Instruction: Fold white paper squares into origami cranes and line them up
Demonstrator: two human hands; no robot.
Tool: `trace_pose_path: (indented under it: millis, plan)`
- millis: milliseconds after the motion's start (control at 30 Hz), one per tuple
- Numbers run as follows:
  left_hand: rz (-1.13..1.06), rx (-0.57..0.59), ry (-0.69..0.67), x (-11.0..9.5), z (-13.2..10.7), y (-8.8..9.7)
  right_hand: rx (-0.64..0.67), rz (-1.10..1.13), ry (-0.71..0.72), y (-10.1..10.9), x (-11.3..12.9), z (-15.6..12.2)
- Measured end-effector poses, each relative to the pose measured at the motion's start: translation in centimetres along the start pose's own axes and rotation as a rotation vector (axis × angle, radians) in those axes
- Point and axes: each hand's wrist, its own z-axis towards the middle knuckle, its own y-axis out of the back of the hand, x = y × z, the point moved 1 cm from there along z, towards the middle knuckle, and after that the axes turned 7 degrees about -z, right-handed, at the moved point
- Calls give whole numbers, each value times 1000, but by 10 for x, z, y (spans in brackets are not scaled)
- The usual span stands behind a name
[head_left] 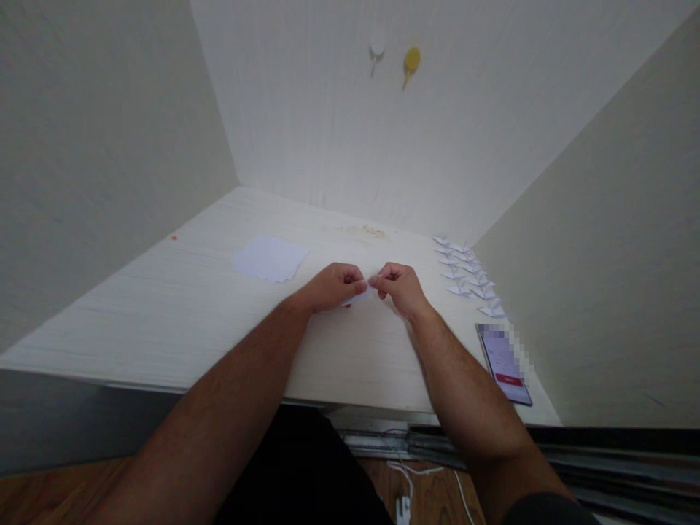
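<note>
Over the middle of the white tabletop (350, 357), a small folded piece of white paper (361, 295) is held between my two hands. My left hand (336, 286) is closed on its left side, thumb on top. At its right end my right hand (398, 286) pinches the paper between thumb and fingertips. The fingers cover much of the paper, so its exact shape cannot be made out. Off to the left lies a loose stack of white paper sheets (270, 257). On the right stand several folded white paper cranes (459, 290) in rows.
A phone (504, 364) with a lit screen lies at the table's right front edge. Walls enclose the back and both sides. A white hook (377, 45) and a yellow hook (412, 60) are on the back wall. White cables (407, 485) lie on the wooden floor below.
</note>
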Motion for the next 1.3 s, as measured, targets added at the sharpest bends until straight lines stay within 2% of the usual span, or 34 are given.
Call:
trace_pose_path:
  millis: [167, 367, 600, 733, 1000, 1133, 1300]
  plan:
    - [18, -6, 24, -1, 0, 0, 22, -18, 13, 3, 1, 1]
    - [-30, -25, 69, 2, 1, 2, -61, 76, -35, 7, 8, 4]
    - [-220, 2, 82, 5, 1, 5, 62, 144, 53, 8, 7, 2]
    - [-249, 22, 88, 5, 1, 3, 66, 135, 61, 9, 4, 2]
    - [-225, 23, 75, 1, -1, -1, -35, 84, -7, 7, 9, 2]
    - [-148, -57, 21, 1, 1, 1, -134, 55, -14, 5, 11, 3]
    - [-77, -172, 25, 1, 4, 2, -217, 73, -36, 0, 13, 2]
